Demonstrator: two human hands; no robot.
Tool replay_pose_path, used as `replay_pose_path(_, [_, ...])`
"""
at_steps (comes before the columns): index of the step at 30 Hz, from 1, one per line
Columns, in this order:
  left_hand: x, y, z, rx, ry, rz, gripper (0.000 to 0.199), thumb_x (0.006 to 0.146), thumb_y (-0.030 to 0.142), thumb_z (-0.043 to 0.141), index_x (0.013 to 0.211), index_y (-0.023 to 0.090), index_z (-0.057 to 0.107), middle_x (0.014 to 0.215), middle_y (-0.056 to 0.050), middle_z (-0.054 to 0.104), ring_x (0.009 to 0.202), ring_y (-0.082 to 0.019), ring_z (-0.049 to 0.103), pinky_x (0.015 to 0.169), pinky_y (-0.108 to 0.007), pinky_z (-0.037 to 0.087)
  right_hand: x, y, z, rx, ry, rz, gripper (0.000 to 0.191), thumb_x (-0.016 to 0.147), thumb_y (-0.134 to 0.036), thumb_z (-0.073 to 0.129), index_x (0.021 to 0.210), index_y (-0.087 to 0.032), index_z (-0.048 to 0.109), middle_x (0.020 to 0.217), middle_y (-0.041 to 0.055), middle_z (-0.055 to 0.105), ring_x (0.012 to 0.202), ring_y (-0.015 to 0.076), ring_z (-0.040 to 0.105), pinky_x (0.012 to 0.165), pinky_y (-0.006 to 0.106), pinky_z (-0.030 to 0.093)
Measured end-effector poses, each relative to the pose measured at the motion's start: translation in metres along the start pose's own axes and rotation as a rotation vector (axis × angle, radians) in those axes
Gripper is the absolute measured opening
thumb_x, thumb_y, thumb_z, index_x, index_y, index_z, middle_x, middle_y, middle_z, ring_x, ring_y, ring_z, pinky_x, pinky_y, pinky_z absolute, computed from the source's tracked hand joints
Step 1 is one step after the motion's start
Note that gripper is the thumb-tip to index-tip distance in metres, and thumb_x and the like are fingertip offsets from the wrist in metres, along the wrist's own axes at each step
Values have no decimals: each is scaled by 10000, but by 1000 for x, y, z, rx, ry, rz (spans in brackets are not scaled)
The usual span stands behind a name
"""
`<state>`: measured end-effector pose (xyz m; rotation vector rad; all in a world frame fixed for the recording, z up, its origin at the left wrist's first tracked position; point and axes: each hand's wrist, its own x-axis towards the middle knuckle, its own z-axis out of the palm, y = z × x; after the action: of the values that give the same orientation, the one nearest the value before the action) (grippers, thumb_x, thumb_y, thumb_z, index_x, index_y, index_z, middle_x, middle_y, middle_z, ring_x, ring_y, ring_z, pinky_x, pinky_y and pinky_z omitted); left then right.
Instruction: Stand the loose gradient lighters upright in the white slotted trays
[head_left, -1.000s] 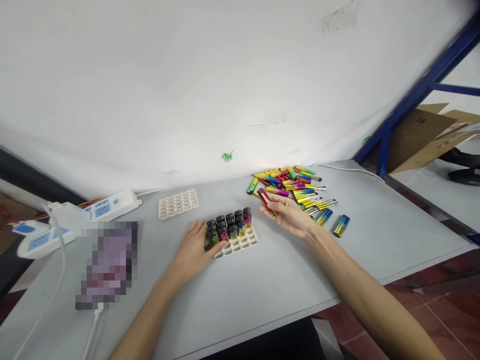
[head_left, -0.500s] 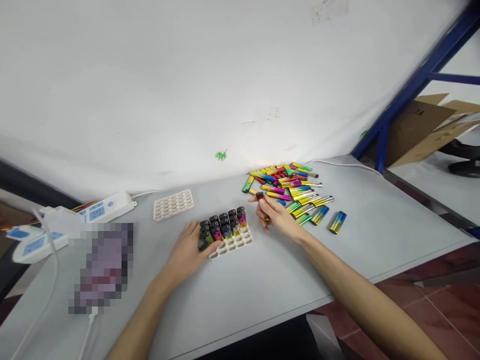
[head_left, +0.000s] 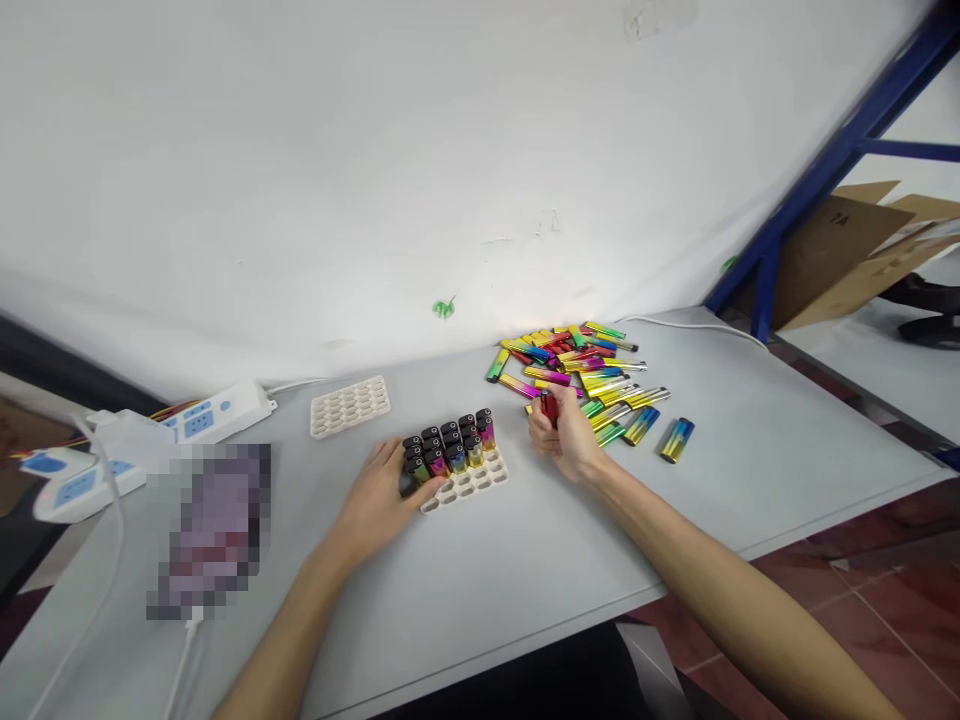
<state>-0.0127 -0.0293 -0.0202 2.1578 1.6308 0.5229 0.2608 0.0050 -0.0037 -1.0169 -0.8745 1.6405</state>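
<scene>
My left hand grips the left end of a cream tray with oval holes, its thumb along the front. Several black-ended lighters with shiny coloured bodies stand upright in the tray's back and middle holes; bare holes show along the front and right. To the right of the tray, my right hand is closed around a red lighter, held above the table, its lower part hidden by the fingers. Just beyond that hand lies a loose heap of metallic lighters in yellow, green, pink and blue.
A second cream tray lies near the wall. One blue-and-gold lighter sits apart at the right. White power strips, cables and a pixelated object occupy the left. Cardboard boxes stand beyond the blue frame.
My right hand has shifted a little to the right, away from the tray, and its grip and the lighter in it have turned. My left hand stays on the tray.
</scene>
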Motion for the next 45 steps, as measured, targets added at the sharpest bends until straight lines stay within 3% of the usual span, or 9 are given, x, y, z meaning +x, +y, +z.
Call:
replay_pose_path(7, [0, -1, 1, 7, 10, 17, 369, 906, 529, 591, 1095, 214, 623, 1128, -76, 638, 1160, -305, 527, 958, -422, 443, 0, 0, -1, 2, -17, -5, 580, 901, -665, 421, 533, -231, 309, 469, -83, 150, 433, 80, 59, 400, 242, 73])
replay_pose_path(17, [1, -1, 1, 8, 23, 27, 358, 880, 512, 626, 1076, 213, 626, 1108, -82, 638, 1129, -311, 537, 950, -435, 448, 3, 8, 0, -59, 13, -5, 543, 895, -624, 437, 532, -225, 369, 454, -84, 176, 411, 72, 89, 403, 237, 91])
replay_pose_path(21, [0, -5, -1, 13, 8, 52, 417, 866, 564, 636, 1083, 209, 604, 1125, -87, 630, 1150, -314, 532, 951, -434, 451, 5, 10, -1, -86, -43, -85, 499, 871, -659, 458, 711, -199, 565, 555, -55, 370, 437, 88, 315, 443, 242, 275])
replay_pose_path(24, [-2, -6, -2, 17, 10, 47, 409, 874, 566, 623, 1063, 205, 587, 1105, -88, 626, 1119, -308, 545, 918, -423, 463, 4, 8, -3, -210, -67, -173, 355, 862, -547, 591, 870, -194, 626, 741, -15, 581, 658, 130, 560, 652, 268, 443])
replay_pose_path(27, [-3, -5, -2, 31, 25, 39, 384, 888, 556, 606, 1028, 200, 576, 1075, -87, 621, 1083, -303, 558, 891, -415, 469, 1, 2, -6, -408, -157, -242, 260, 888, -445, 648, 966, -197, 661, 943, 11, 684, 876, 149, 615, 840, 282, 448])
replay_pose_path(29, [-3, -5, -2, 38, 28, 40, 387, 890, 556, 603, 1026, 195, 574, 1068, -88, 618, 1077, -306, 558, 889, -417, 470, -1, -1, -8, -481, -201, -266, 260, 895, -436, 660, 988, -193, 672, 1007, 24, 695, 922, 157, 620, 877, 296, 449])
replay_pose_path(40, [-3, -4, -5, 27, 28, 47, 366, 880, 540, 621, 1015, 204, 568, 1047, -74, 622, 1038, -297, 570, 866, -413, 473, -2, -1, -11, -702, -326, -311, 207, 866, -366, 692, 962, -185, 660, 929, 41, 730, 855, 193, 694, 802, 332, 516])
replay_pose_path(45, [-6, -7, -5, -2, -8, 64, 555, 773, 611, 726, 1119, 212, 553, 1110, -78, 617, 1103, -318, 566, 905, -427, 478, -2, 2, -11, -757, -277, -359, 245, 826, -342, 737, 975, -196, 608, 899, 18, 710, 786, 167, 674, 742, 311, 509])
